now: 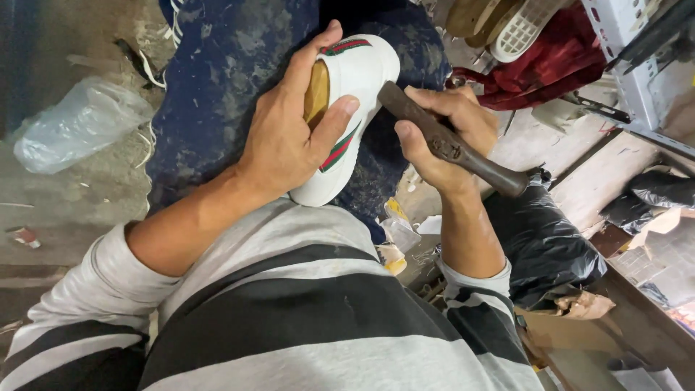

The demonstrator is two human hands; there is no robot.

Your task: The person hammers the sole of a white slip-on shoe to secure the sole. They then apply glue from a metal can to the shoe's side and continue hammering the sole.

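Here, white shoe [352, 108] clasped by left hand [289, 137] fingers, right hand [441, 137] fingers wrapped around dark tool handle [452, 148] beside it

Cluttered shoe workshop: metal shelving [637, 80], scraps, black bags [543, 246].

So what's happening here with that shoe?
A person in a grey and black striped top is working on a white shoe with green and red stripes, propped on their dark blue trouser leg. The left hand grips the shoe around its tan inside. The right hand holds a dark brown wooden-handled tool with its end against the shoe. A black plastic bag lies alongside.
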